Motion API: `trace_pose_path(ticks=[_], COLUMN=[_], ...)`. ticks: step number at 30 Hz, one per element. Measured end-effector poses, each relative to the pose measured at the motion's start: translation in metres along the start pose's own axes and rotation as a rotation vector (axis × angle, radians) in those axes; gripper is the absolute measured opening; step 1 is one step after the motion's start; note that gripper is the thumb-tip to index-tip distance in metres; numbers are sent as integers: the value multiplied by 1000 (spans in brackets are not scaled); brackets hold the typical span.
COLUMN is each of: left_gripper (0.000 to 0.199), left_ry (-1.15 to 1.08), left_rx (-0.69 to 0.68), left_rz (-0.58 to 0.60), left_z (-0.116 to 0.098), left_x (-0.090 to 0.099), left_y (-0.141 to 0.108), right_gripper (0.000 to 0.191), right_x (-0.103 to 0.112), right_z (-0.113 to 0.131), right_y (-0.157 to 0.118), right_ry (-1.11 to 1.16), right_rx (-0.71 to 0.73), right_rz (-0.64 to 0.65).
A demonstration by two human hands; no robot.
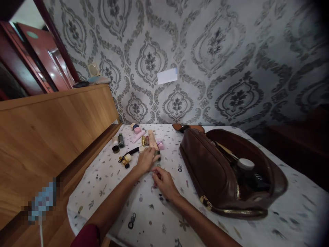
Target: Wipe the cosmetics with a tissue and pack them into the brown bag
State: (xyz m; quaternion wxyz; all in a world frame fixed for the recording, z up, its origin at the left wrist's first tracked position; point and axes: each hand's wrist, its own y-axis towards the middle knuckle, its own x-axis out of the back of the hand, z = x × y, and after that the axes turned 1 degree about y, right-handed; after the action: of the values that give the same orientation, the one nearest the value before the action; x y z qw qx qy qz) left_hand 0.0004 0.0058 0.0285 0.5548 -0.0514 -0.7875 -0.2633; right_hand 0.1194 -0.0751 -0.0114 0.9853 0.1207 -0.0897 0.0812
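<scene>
Over the front of a cluster of cosmetics, my left hand (147, 160) reaches down with its fingers bent and closed at a small dark-ended item (158, 155). What those fingers grip is mostly hidden. Just nearer to me, my right hand (163, 181) is curled, thumb and fingers together; a bit of pinkish red shows beside it, too small to name. Behind the left hand lies a pale peach tube (152, 139), with a pink-purple item (160, 144) to its right. A gold tube (143, 140) and a black stick-like item (132, 151) are to the left.
A brown leather bag (205, 164) stands unzipped on the right, a white-lidded container (246, 164) inside. Farther left are a dark green bottle (121, 140), a round black lid (116, 149) and a pink tube (138, 136). A wooden panel (56, 127) borders the patterned tablecloth (115, 206).
</scene>
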Motion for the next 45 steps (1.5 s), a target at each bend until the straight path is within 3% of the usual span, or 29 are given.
trace_pose_path(ticks=[5, 14, 23, 33, 45], left_gripper=[45, 37, 46, 27, 30], left_ry=[262, 291, 301, 53, 172], left_rx=[-3, -96, -198, -10, 114], left_rz=[82, 160, 279, 114, 135], left_z=[-8, -10, -7, -6, 0], left_x=[10, 18, 25, 12, 10], left_y=[4, 8, 12, 12, 7], right_gripper=[18, 18, 24, 26, 25], right_x=[1, 1, -4, -1, -1], right_z=[3, 4, 6, 15, 13], right_y=[-1, 0, -3, -7, -5], right_ry=[-10, 13, -12, -58, -293], right_rx=[-13, -30, -68, -129, -12], right_rz=[2, 48, -9, -5, -26])
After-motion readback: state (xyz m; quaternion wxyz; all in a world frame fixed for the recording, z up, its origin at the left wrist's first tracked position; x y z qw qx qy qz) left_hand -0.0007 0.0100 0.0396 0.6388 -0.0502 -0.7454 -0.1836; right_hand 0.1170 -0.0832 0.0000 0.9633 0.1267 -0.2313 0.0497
